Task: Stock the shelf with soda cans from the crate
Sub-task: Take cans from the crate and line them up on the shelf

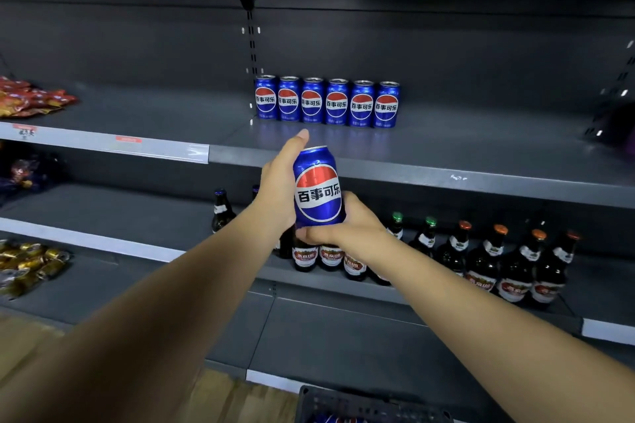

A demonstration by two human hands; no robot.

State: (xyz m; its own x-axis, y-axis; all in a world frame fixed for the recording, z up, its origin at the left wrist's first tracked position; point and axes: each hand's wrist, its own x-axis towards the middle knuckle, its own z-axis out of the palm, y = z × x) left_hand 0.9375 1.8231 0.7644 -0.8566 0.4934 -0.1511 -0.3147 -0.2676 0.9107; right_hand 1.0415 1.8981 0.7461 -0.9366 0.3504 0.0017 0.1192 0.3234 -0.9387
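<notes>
As left hand (276, 189) and right hand (347, 225) clasp the soda can (318, 187), it seems stiff, slick, likely full. Grip mid-wall.

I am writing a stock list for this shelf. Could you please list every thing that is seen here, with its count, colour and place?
held soda can: one, blue with a red and white emblem, in front of the upper shelf's edge
soda cans in a row: six, blue, upright on the upper shelf
bottles: many, dark, green or orange caps, shelf below; the arms hide some
red packets: a pile, upper shelf, far left
gold packets: a pile, far left, lower down
crate: one, dark, bottom edge
left hand: grips the held can's side
right hand: grips its base
</notes>
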